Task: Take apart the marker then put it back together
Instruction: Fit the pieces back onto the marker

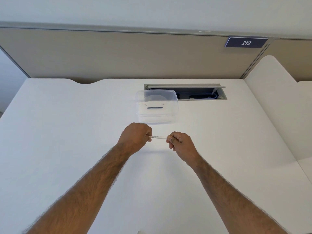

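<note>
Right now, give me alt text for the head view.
Left hand and right hand each grip one end of a white marker, held level over a white desk. A clear plastic container sits just beyond them.

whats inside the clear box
A dark strip, two tiny bits and a pale round shape show in the box. Nothing covers them; the bits are too small to name.

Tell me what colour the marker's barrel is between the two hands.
White, with small dark print, seen in the head view: marker.
</note>
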